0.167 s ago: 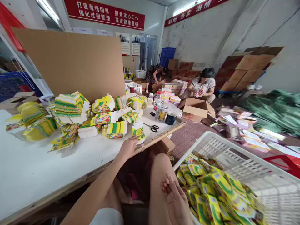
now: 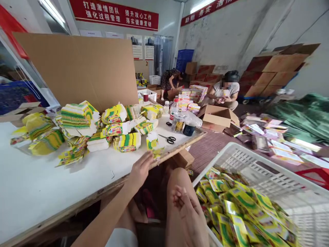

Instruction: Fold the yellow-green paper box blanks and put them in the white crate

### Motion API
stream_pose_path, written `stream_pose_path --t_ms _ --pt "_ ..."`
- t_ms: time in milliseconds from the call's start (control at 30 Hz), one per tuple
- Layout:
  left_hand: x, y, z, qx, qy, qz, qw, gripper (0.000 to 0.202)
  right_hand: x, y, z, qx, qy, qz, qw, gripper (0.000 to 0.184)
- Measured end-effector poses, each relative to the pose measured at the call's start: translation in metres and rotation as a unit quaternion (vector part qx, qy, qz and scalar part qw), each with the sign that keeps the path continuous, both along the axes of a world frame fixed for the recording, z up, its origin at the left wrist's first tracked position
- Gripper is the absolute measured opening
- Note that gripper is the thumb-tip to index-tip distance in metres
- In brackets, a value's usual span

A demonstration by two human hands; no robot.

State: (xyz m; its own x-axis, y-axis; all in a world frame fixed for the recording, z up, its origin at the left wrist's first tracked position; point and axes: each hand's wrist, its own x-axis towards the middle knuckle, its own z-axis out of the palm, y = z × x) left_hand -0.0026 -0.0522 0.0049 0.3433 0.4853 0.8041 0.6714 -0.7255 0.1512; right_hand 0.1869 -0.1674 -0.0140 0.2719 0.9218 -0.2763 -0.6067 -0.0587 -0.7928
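My left hand (image 2: 141, 168) is over the table's near edge, fingers together, with a thin yellow-and-green flat carton (image 2: 158, 152) at its fingertips, blurred by motion. Just behind it on the table lies a small pile of similar flat cartons (image 2: 152, 140). My right hand (image 2: 187, 209) is above my bare right thigh, its fingers curled in and the thumb against them; I see nothing in it. To its right stands a white plastic crate (image 2: 232, 151) holding many yellow-and-green packets (image 2: 239, 209).
Stacks of flat cartons (image 2: 77, 118) line the white table (image 2: 51, 192) before a cardboard sheet (image 2: 82, 72). Black scissors (image 2: 170, 140), a jar (image 2: 178, 122) and a bottle (image 2: 174, 109) stand beyond my left hand. Two people work among boxes behind; an open box (image 2: 216, 118) is on the floor.
My left hand has drawn slightly back toward me, and a flat carton has come off the small pile with it. My right hand has risen a little and its fingers have curled tighter.
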Motion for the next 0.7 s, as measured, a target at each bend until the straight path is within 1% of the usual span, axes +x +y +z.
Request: stream_pose_path --t_ms 67,133,167,233,300,367,400,433,467,500,533,567,600,633,667,700 --pt "0.005 -0.032 0.001 0.025 0.016 -0.050 0.998 0.035 -0.006 0.004 0.012 -0.011 -0.009 0.014 1.000 0.041" --pt "0.011 -0.062 0.000 0.037 0.055 -0.133 0.989 0.034 -0.009 0.008 0.021 -0.005 -0.025 0.030 0.999 0.036" --pt "0.013 -0.074 0.000 0.034 0.070 -0.158 0.984 0.034 -0.009 0.009 0.022 0.002 -0.039 0.038 0.999 0.033" --pt "0.016 -0.092 -0.001 0.010 0.088 -0.191 0.978 0.034 -0.007 0.007 0.022 0.012 -0.069 0.049 0.996 0.029" --pt "0.018 -0.102 -0.002 -0.035 0.078 -0.208 0.974 0.037 -0.004 0.004 0.017 0.007 -0.085 0.050 0.995 0.028" --pt "0.020 -0.108 -0.003 -0.092 0.015 -0.226 0.970 0.044 -0.002 -0.001 0.013 -0.001 -0.080 0.048 0.996 0.027" --pt "0.021 -0.109 -0.003 -0.132 -0.048 -0.223 0.965 0.049 -0.003 -0.003 0.011 -0.004 -0.073 0.047 0.996 0.026" --pt "0.023 -0.110 -0.003 -0.180 -0.133 -0.212 0.951 0.054 -0.004 -0.004 0.010 -0.003 -0.065 0.048 0.997 0.025" --pt "0.026 -0.109 -0.001 -0.236 -0.229 -0.199 0.923 0.058 -0.005 -0.005 0.010 -0.001 -0.059 0.052 0.997 0.024" --pt "0.029 -0.108 0.001 -0.301 -0.320 -0.192 0.877 0.060 -0.007 -0.005 0.009 0.002 -0.055 0.059 0.997 0.024" --pt "0.031 -0.106 0.004 -0.370 -0.394 -0.195 0.819 0.061 -0.009 -0.005 0.009 0.006 -0.053 0.070 0.996 0.024" --pt "0.034 -0.103 0.007 -0.434 -0.442 -0.214 0.755 0.062 -0.011 -0.005 0.008 0.009 -0.054 0.081 0.995 0.025" --pt "0.035 -0.100 0.010 -0.488 -0.469 -0.242 0.695 0.063 -0.013 -0.004 0.008 0.015 -0.058 0.087 0.994 0.026" --pt "0.036 -0.098 0.013 -0.530 -0.481 -0.272 0.644 0.063 -0.014 -0.005 0.006 0.021 -0.063 0.091 0.994 0.027" --pt "0.036 -0.096 0.015 -0.560 -0.486 -0.296 0.603 0.062 -0.015 -0.005 0.004 0.028 -0.069 0.093 0.993 0.027" --pt "0.035 -0.094 0.016 -0.577 -0.491 -0.311 0.574 0.060 -0.015 -0.006 0.002 0.034 -0.075 0.098 0.992 0.028"
